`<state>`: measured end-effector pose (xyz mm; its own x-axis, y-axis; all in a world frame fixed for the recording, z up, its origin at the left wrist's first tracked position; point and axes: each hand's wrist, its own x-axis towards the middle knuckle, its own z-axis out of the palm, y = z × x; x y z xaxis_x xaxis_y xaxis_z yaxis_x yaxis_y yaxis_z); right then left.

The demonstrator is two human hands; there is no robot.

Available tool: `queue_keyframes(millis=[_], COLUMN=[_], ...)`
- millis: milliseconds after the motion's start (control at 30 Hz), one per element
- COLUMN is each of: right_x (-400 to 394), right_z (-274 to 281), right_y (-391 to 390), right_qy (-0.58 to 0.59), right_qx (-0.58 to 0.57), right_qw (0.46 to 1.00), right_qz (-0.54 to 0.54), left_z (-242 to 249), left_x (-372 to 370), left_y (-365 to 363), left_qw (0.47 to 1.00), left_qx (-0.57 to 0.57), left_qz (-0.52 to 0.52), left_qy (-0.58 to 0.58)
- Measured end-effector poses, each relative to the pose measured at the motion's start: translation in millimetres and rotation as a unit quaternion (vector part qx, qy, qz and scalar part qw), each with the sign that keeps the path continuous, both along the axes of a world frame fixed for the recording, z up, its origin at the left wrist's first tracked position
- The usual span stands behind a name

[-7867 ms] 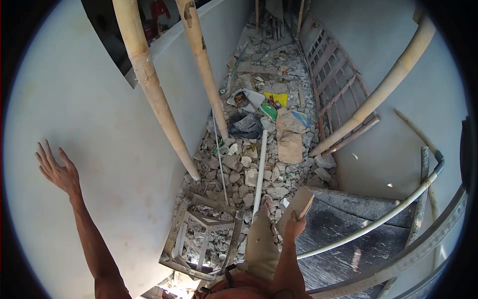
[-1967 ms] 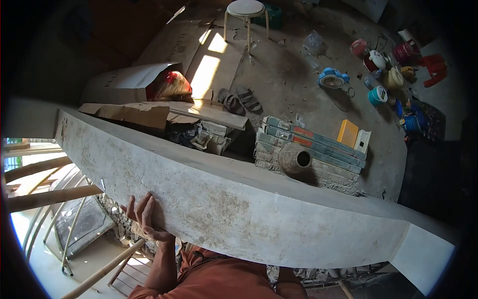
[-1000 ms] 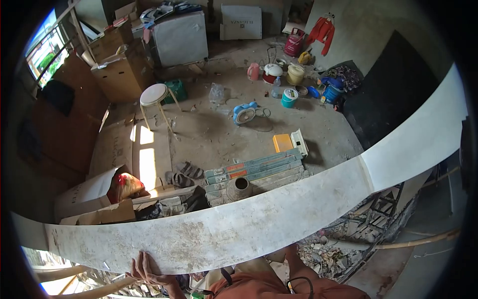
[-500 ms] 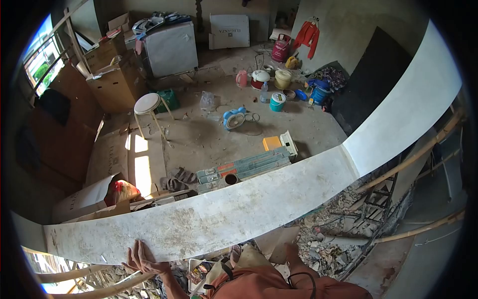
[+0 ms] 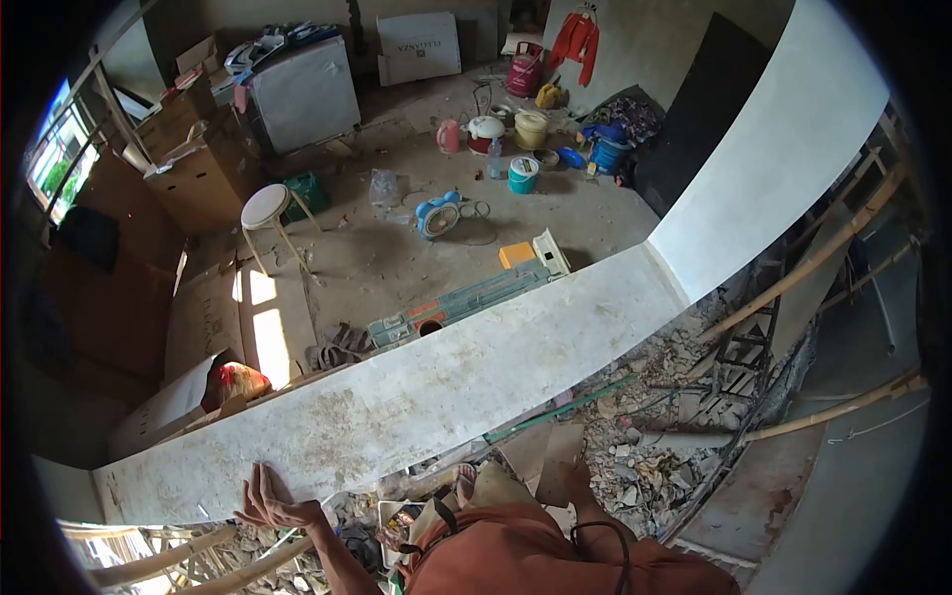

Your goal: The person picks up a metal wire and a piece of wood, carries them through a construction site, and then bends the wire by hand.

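Note:
My left hand (image 5: 270, 501) rests on the lower edge of a long white, stained ledge (image 5: 397, 407), fingers spread and nothing held. A small white object (image 5: 203, 511) lies on the ledge just left of the fingers. On the other side, my right arm hangs beside my body, and what shows of my right hand (image 5: 572, 478) is near my shorts, above a flat board; its fingers are too unclear to make out. Below the ledge, a white container (image 5: 389, 531) with mixed items stands near my legs.
Beyond the ledge are a round stool (image 5: 266, 206), a blue fan (image 5: 436, 218), cartons (image 5: 203, 178), buckets and a red gas cylinder (image 5: 524, 71). Bamboo poles (image 5: 823, 278) run at the right. Rubble (image 5: 635, 466) lies below the ledge.
The camera view has shifted, so the room appears higher and further left, and the ledge slants more. My left hand stays on the ledge's edge.

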<state>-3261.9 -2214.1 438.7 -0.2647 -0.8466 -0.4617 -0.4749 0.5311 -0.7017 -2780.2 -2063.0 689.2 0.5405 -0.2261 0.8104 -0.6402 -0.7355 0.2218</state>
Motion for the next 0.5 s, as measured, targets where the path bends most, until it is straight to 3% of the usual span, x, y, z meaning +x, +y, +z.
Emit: queue_keyframes(millis=[100, 133, 200, 267, 300, 333, 400, 500], right_x=[-14, -11, 17, -4, -16, -20, -21, -24], right_z=[-26, -12, 75, 34, 16, 0, -24, -20], right_y=[8, 12, 13, 19, 25, 30, 39, 48], right_qy=[0.042, 0.04, 0.013, 0.018, -0.002, 0.073, 0.174, 0.167], right_qx=[-0.003, 0.002, -0.011, 0.021, 0.023, 0.008, -0.014, -0.009], right_qw=[0.999, 0.999, 1.0, 0.999, 0.998, 0.996, 0.983, 0.985], right_qz=[0.001, -0.002, 0.004, 0.034, 0.053, 0.057, 0.054, 0.045], left_z=[-1, -3, -4, 0, -4, -9, -7, -21], left_x=[1, 1, 3, 3, 5, 5, 5, 19], left_y=[0, 1, 4, 8, 10, 7, 7, 13], left_qw=[1.0, 1.0, 0.999, 0.997, 1.0, 0.999, 0.999, 0.999], left_qx=[-0.008, -0.004, 0.031, 0.065, 0.024, -0.018, 0.016, -0.01], left_qz=[-0.011, -0.014, 0.009, -0.005, -0.015, -0.031, -0.012, -0.045], left_qy=[-0.001, -0.002, -0.029, -0.033, -0.01, 0.021, -0.025, -0.025])
